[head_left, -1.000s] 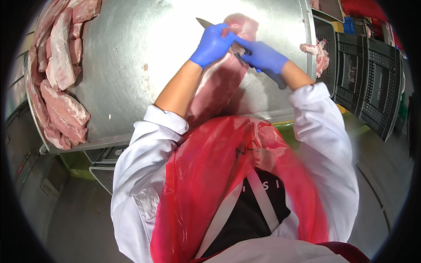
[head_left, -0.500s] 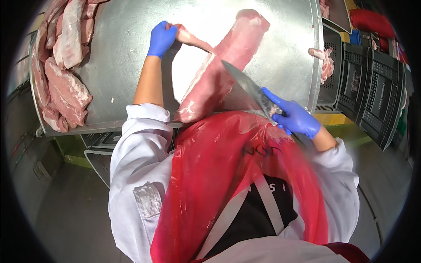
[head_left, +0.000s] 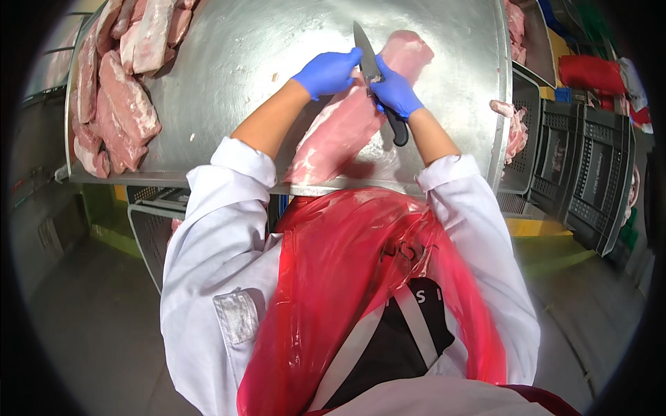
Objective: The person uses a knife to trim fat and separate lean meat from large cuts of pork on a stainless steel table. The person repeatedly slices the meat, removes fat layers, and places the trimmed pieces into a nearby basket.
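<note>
Fingers of my right hand (head_left: 394, 90) are closed round the knife (head_left: 368, 59), gripping far forward near the heel of the blade, with the black handle running back out behind them. I take it that so high a grip is for close control, since the point aims away from my body and leans a little to my left. My left hand (head_left: 327, 74) is curled on the other side of the blade, its fingertips bunched right by the steel. Whether they pinch an edge of flesh or only rest against it, I can't tell.

Under both hands lies the long pink loin (head_left: 336, 139), slanting from the near edge of the table toward its far right. That slant probably keeps its whole length within my reach, and the flat steel table (head_left: 229, 111) gives it firm support.

Further out, more cuts (head_left: 128, 111) are heaped along the table's left side, seemingly kept there so the middle stays free for working. By the right rim, a grey crate (head_left: 525, 166) stands close alongside, handy to my knife side, I suppose; a scrap of meat (head_left: 515, 139) shows over that edge. Beyond it are dark perforated crates (head_left: 576, 163). Between me and the metal hangs my red plastic apron (head_left: 326, 277), presumably keeping my white sleeves' coat clean.
</note>
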